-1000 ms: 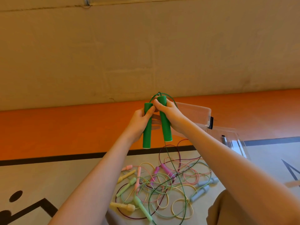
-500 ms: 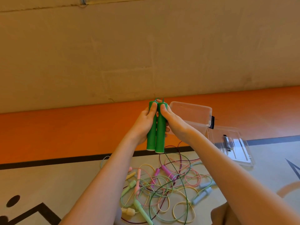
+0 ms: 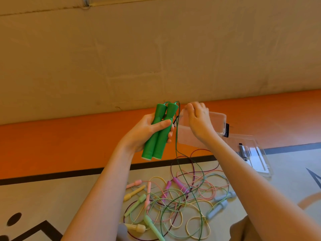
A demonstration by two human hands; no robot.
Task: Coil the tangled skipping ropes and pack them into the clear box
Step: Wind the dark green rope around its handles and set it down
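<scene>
Two handles (image 3: 157,132) side by side in the left hand (image 3: 147,131), right hand (image 3: 198,119) just right of them over the box (image 3: 219,119), lid (image 3: 255,157) right of the box on the floor (image 3: 52,197), tangled ropes (image 3: 175,202) nearer, below both hands, wall (image 3: 156,49) behind

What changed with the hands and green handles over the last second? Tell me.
The right hand let go of the green handles and moved right, by the green cord. The left hand now grips both handles together. The rope pile and clear box stayed put.
</scene>
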